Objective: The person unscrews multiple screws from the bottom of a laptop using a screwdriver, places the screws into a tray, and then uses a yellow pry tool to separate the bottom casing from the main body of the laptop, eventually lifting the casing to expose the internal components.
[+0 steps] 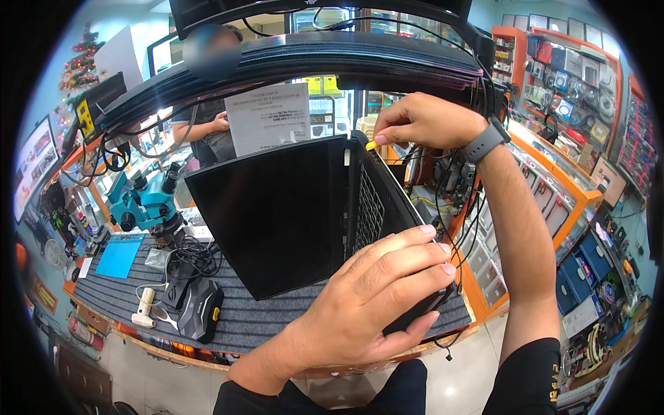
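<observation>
A black laptop (277,214) stands on its side on the bench, opened like a book, its screen on the left and its keyboard half angled away on the right. My left hand (387,290) grips the near end of the keyboard half, fingers over its outer side and thumb below. At the far upper corner of that half, my right hand (429,124) pinches a small yellow piece (371,146) against the edge. Most of the yellow piece is inside my fingers, so its full shape is hidden. A grey watch band (485,143) circles my right wrist.
A teal microscope (144,200), a blue mat (119,257), a black corded device (197,308) and a small white device (144,308) sit left on the striped bench mat (238,325). Cables hang at right. Behind a paper sheet (268,117) stands another person (211,131). A shelf (297,59) crosses overhead.
</observation>
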A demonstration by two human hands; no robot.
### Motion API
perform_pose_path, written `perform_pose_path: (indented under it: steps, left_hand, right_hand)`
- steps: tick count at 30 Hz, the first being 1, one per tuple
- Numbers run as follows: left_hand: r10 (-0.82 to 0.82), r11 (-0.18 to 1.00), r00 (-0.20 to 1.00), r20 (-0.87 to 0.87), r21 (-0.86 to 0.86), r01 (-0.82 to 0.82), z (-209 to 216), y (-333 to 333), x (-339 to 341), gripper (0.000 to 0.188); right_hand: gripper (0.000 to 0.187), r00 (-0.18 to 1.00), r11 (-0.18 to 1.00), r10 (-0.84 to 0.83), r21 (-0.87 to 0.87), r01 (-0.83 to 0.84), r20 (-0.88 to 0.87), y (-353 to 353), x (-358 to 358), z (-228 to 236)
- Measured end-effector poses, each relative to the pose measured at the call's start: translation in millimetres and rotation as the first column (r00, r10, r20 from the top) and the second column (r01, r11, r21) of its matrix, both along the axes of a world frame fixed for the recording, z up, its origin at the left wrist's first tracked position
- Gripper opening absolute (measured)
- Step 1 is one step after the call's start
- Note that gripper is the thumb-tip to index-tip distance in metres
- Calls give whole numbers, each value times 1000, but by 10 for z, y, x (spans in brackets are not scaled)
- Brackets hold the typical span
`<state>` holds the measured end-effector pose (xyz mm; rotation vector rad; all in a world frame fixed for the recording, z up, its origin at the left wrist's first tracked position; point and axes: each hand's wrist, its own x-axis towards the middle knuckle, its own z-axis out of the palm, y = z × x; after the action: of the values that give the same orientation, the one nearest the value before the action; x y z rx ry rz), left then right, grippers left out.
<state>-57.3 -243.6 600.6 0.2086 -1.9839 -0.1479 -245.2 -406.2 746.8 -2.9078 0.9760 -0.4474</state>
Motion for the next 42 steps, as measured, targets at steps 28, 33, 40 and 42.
perform_pose_path:
  steps: [28, 33, 40, 42]
  left_hand:
    - [44, 999, 999, 27, -20, -43, 38, 0, 13, 53]
    - [24, 1000, 999, 32, 13, -25, 39, 12, -8, 51]
    - [33, 999, 999, 37, 28, -34, 59, 29, 15, 53]
    - [34, 999, 999, 35, 24, -35, 70, 22, -12, 53]
  right_hand:
    - [26, 975, 981, -152, -148, 128, -164, -58, 199, 58]
    - [27, 987, 992, -97, -96, 85, -127, -148, 81, 29]
    - [25, 952, 976, -108, -214, 45, -288, -71, 314, 187]
    - [24, 928, 963, -163, -258, 76, -334, -46, 378, 151]
